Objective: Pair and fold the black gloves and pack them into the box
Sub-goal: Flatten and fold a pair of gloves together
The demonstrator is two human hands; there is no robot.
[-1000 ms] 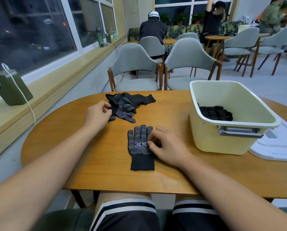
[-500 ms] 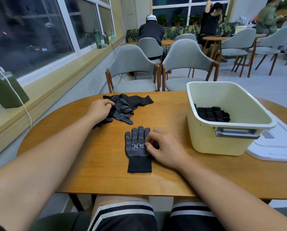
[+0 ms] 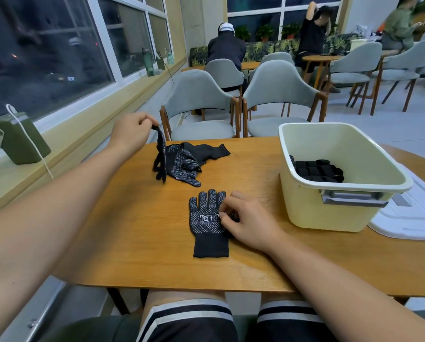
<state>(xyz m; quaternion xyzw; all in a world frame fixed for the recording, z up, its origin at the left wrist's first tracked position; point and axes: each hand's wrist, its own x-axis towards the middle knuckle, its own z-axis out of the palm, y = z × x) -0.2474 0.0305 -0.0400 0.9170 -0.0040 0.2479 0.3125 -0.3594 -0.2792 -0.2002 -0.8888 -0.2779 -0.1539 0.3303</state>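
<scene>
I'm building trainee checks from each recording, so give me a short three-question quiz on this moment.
1. True or false: the left hand pinches a dangling glove above the table.
2. What lies in the cream box? A nothing; B folded black gloves; C a lid.
3. Fill in: the flat glove is touched by the ___ hand.
Key: 1 true; 2 B; 3 right.

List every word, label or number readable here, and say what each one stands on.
"冠恒": white boxed print on the palm of the flat glove lying on the table.
On the glove pile a scrap of white print shows, too crumpled to read.
No text shows on the hanging glove or the box.
</scene>
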